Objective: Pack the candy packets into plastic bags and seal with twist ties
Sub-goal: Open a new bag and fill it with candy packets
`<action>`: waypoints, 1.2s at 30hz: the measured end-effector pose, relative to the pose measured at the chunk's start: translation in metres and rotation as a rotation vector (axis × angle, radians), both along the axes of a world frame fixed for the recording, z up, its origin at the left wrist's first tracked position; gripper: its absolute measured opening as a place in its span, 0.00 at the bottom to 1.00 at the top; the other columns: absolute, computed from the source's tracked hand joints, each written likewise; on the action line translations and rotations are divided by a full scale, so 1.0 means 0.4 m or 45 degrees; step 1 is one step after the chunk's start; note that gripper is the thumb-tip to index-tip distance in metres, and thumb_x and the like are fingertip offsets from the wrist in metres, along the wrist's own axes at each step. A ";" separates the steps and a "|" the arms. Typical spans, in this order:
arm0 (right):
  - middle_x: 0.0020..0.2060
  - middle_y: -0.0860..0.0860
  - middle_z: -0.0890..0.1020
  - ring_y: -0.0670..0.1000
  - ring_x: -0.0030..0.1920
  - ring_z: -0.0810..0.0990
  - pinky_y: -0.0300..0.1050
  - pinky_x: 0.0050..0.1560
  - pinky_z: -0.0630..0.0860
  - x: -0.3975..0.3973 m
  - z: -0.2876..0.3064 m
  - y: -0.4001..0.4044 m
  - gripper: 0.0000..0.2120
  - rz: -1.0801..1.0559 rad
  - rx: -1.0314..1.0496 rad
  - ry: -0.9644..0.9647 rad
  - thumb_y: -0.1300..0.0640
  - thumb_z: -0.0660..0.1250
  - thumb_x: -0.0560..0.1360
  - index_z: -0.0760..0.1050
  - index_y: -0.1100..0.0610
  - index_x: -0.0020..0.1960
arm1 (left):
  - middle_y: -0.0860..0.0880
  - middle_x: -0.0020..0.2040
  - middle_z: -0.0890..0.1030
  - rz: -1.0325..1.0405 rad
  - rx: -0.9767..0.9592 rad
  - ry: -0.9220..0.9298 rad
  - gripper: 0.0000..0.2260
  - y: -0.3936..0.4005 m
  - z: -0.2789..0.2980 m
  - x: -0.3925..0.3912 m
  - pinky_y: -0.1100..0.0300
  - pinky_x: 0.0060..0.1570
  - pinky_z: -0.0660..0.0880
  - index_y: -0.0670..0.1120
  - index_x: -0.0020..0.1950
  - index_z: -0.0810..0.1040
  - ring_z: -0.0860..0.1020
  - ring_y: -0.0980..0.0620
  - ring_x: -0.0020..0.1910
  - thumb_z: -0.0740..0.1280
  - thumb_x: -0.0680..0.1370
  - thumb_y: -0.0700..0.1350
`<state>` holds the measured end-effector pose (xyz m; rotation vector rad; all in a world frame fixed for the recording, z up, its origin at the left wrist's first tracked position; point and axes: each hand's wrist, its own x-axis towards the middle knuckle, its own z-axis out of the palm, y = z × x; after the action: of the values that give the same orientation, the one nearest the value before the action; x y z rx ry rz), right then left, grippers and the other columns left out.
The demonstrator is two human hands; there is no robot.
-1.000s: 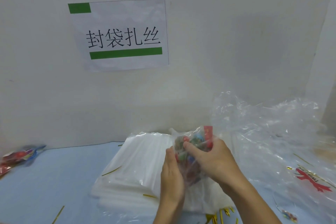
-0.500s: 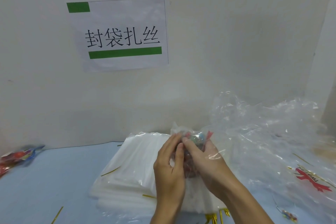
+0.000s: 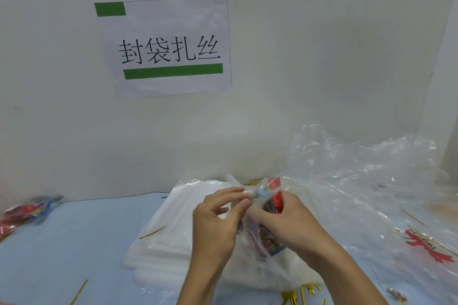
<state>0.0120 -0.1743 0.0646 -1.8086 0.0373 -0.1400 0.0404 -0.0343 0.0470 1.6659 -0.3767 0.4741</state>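
Both hands hold one clear plastic bag [image 3: 257, 250] with a colourful candy packet [image 3: 271, 205] inside it, above a stack of white plastic bags [image 3: 163, 235]. My left hand [image 3: 215, 228] pinches the bag's top edge between thumb and fingers. My right hand [image 3: 292, 225] grips the bag and packet from the right, thumb pressed on the front. Gold twist ties [image 3: 301, 292] lie in a bunch at the stack's near edge, below my wrists.
More candy packets [image 3: 27, 210] lie at the far left of the blue table [image 3: 62, 250]. Crumpled clear plastic wrap [image 3: 366, 193] fills the right side, with a red printed label [image 3: 426, 245]. Loose gold ties [image 3: 79, 291] lie on the table. A wall with a sign [image 3: 166, 47] rises behind.
The hands shifted on the bag: my left hand moved up to the bag's top edge, and the packet sank deeper behind my right hand. The bag tilted to the right.
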 end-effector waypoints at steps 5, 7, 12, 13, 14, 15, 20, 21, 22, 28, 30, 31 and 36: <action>0.36 0.51 0.85 0.54 0.38 0.85 0.49 0.32 0.82 -0.003 0.006 0.031 0.12 -0.200 0.066 -0.078 0.45 0.75 0.71 0.81 0.52 0.46 | 0.58 0.45 0.85 0.202 -0.061 -0.233 0.10 -0.028 0.009 -0.016 0.66 0.51 0.76 0.50 0.42 0.87 0.81 0.57 0.52 0.76 0.72 0.34; 0.35 0.48 0.85 0.50 0.34 0.84 0.51 0.35 0.83 0.001 0.003 0.049 0.10 -0.310 -0.023 -0.176 0.44 0.73 0.72 0.79 0.51 0.44 | 0.55 0.44 0.84 0.291 -0.079 -0.379 0.08 -0.049 0.012 -0.024 0.69 0.48 0.75 0.47 0.42 0.87 0.82 0.56 0.49 0.74 0.73 0.34; 0.35 0.48 0.83 0.46 0.39 0.83 0.41 0.44 0.80 0.000 0.006 0.063 0.12 -0.253 -0.313 -0.171 0.40 0.66 0.76 0.76 0.48 0.43 | 0.54 0.41 0.83 0.323 -0.125 -0.479 0.06 -0.045 0.007 -0.018 0.61 0.43 0.78 0.44 0.41 0.85 0.82 0.53 0.43 0.73 0.73 0.34; 0.35 0.46 0.83 0.45 0.38 0.82 0.40 0.43 0.79 -0.005 0.010 0.056 0.14 -0.244 -0.431 -0.125 0.37 0.65 0.75 0.76 0.46 0.42 | 0.54 0.40 0.82 0.307 -0.121 -0.456 0.07 -0.041 0.005 -0.017 0.60 0.41 0.78 0.45 0.41 0.85 0.82 0.52 0.42 0.73 0.73 0.33; 0.35 0.45 0.83 0.44 0.37 0.82 0.41 0.41 0.80 -0.010 0.014 0.047 0.14 -0.219 -0.505 -0.090 0.36 0.64 0.74 0.76 0.45 0.42 | 0.55 0.40 0.82 0.294 -0.105 -0.441 0.08 -0.037 0.003 -0.016 0.59 0.40 0.78 0.45 0.40 0.85 0.81 0.52 0.42 0.74 0.73 0.32; 0.35 0.44 0.83 0.44 0.35 0.82 0.42 0.37 0.81 -0.014 0.017 0.039 0.13 -0.189 -0.521 -0.064 0.36 0.65 0.73 0.77 0.45 0.42 | 0.55 0.39 0.82 0.283 -0.083 -0.435 0.09 -0.034 0.002 -0.016 0.58 0.39 0.78 0.45 0.40 0.85 0.81 0.52 0.41 0.74 0.73 0.31; 0.26 0.47 0.81 0.44 0.24 0.79 0.40 0.21 0.74 -0.014 0.019 0.037 0.15 -0.293 -0.381 -0.072 0.42 0.72 0.70 0.77 0.52 0.33 | 0.54 0.38 0.82 0.198 0.012 -0.470 0.08 -0.037 0.006 -0.016 0.61 0.38 0.77 0.45 0.40 0.85 0.81 0.53 0.39 0.74 0.73 0.32; 0.24 0.47 0.80 0.43 0.21 0.77 0.38 0.19 0.72 -0.010 0.015 0.043 0.15 -0.344 -0.341 -0.093 0.45 0.72 0.71 0.75 0.53 0.32 | 0.54 0.38 0.82 0.193 0.045 -0.501 0.07 -0.044 0.010 -0.019 0.64 0.39 0.76 0.44 0.40 0.86 0.81 0.55 0.39 0.74 0.73 0.33; 0.23 0.46 0.79 0.43 0.20 0.76 0.37 0.18 0.70 -0.008 0.012 0.049 0.14 -0.367 -0.306 -0.101 0.50 0.73 0.71 0.74 0.54 0.32 | 0.53 0.38 0.82 0.196 0.072 -0.534 0.06 -0.050 0.014 -0.023 0.66 0.40 0.75 0.44 0.40 0.86 0.80 0.56 0.39 0.73 0.72 0.34; 0.29 0.46 0.84 0.41 0.28 0.81 0.37 0.26 0.75 0.000 0.007 0.044 0.14 -0.275 -0.135 -0.067 0.42 0.74 0.71 0.80 0.52 0.39 | 0.56 0.43 0.83 0.170 -0.082 -0.351 0.05 -0.038 0.007 -0.010 0.63 0.43 0.78 0.48 0.45 0.84 0.81 0.54 0.45 0.68 0.77 0.42; 0.27 0.41 0.82 0.38 0.26 0.78 0.30 0.24 0.69 0.000 0.009 0.031 0.14 -0.311 -0.163 -0.085 0.42 0.74 0.72 0.78 0.51 0.36 | 0.57 0.48 0.82 0.203 -0.140 -0.149 0.02 -0.031 -0.010 0.002 0.58 0.48 0.79 0.52 0.49 0.82 0.80 0.56 0.49 0.70 0.79 0.45; 0.25 0.40 0.80 0.38 0.25 0.77 0.29 0.24 0.67 -0.001 0.009 0.026 0.15 -0.319 -0.165 -0.089 0.44 0.75 0.72 0.76 0.51 0.35 | 0.58 0.50 0.81 0.213 -0.132 -0.067 0.04 -0.030 -0.018 0.006 0.57 0.51 0.78 0.54 0.51 0.81 0.79 0.57 0.52 0.71 0.78 0.46; 0.22 0.47 0.79 0.43 0.22 0.75 0.36 0.24 0.70 0.001 0.009 0.022 0.20 -0.459 -0.156 -0.090 0.42 0.74 0.71 0.75 0.54 0.30 | 0.60 0.62 0.73 0.067 -0.041 0.198 0.13 -0.057 -0.043 0.007 0.57 0.65 0.70 0.57 0.65 0.71 0.70 0.55 0.66 0.66 0.80 0.51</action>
<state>0.0125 -0.1654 0.0683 -1.9036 0.3109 -0.4704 0.0432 -0.0570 0.0298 1.6724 -0.2103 0.3843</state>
